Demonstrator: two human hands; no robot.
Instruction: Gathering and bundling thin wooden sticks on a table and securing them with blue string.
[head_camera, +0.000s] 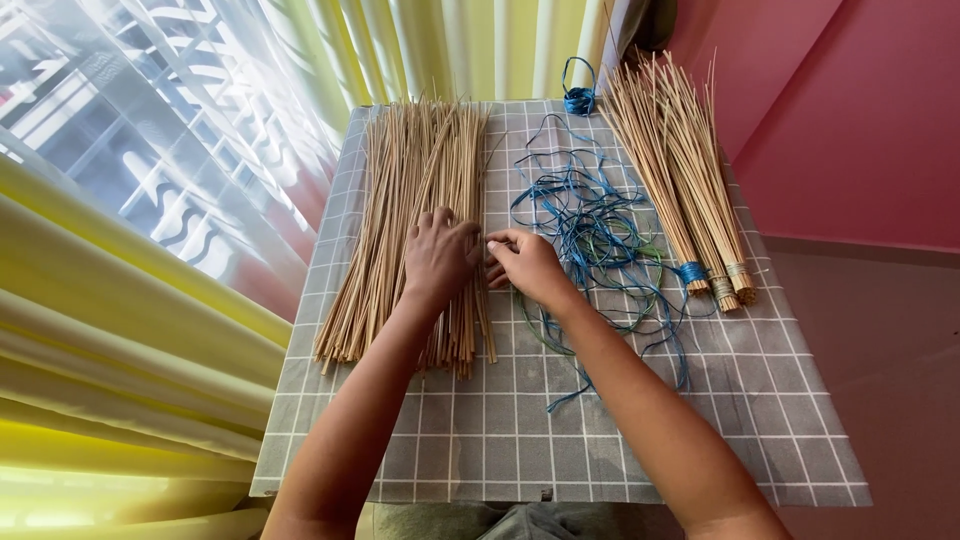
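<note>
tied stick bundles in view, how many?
3, side by side at the cloth's right edge: blue-tied bundle, then two pale-tied ones. The left pile is loose; more could be hidden.

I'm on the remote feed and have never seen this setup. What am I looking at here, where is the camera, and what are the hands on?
There is one picture, from a camera on the person's head, looking down at their own two bare hands; no machine is involved. A grey checked cloth covers the work surface. On it lies a loose pile of thin pale sticks, a tangle of blue string, a small coil of blue string at the far edge, and tied stick bundles on the right. The left hand rests flat on the loose sticks. The right hand meets it at the pile's edge, fingers pinching something too small to tell.
</note>
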